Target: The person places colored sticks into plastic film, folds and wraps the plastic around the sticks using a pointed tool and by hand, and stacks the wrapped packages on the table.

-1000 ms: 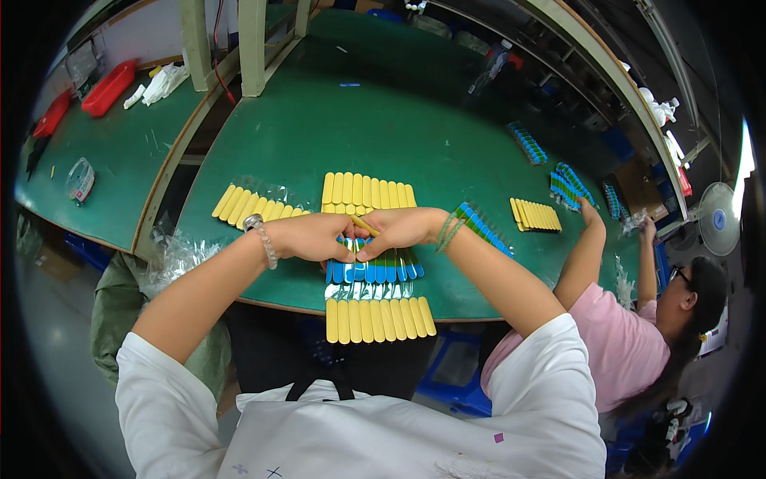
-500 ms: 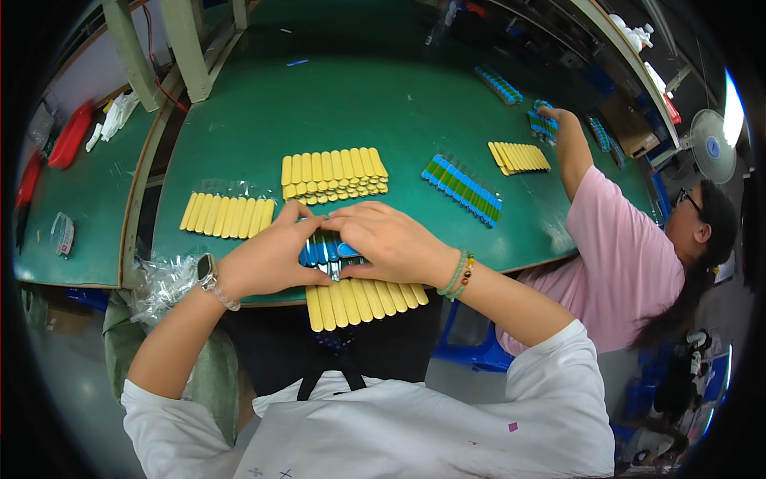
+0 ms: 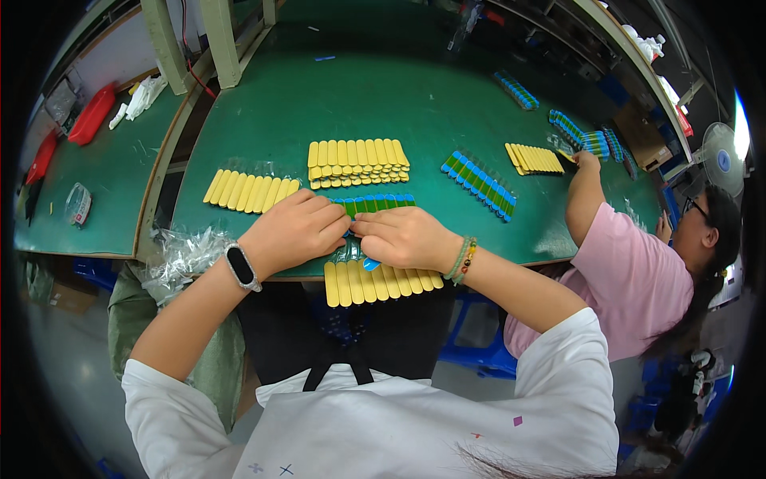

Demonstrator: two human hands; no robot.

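My left hand (image 3: 295, 229) and my right hand (image 3: 411, 238) meet at the table's near edge, fingers bent and closed. They pinch a row of blue-and-green round-ended strips (image 3: 383, 201) in clear film; their fingertips hide part of it. A blue strip end (image 3: 370, 264) shows beneath my right hand. Just below lies a row of yellow round-ended strips (image 3: 375, 284), reaching past the table edge. Beyond my hands sits a layered stack of yellow strips (image 3: 357, 153). Another yellow row (image 3: 249, 191) in clear film lies beside my left hand.
A blue-and-green row (image 3: 480, 185) lies to the right on the green table (image 3: 375, 96). Farther right, a co-worker in pink (image 3: 630, 259) reaches toward a yellow row (image 3: 533, 158). Crumpled clear wrappers (image 3: 185, 255) hang at the left edge. Metal posts (image 3: 220, 44) stand at the back left.
My hands have shifted, the fingers now curled together on the near side of the blue-and-green row, baring its far part. The co-worker's hand has moved toward the yellow row.
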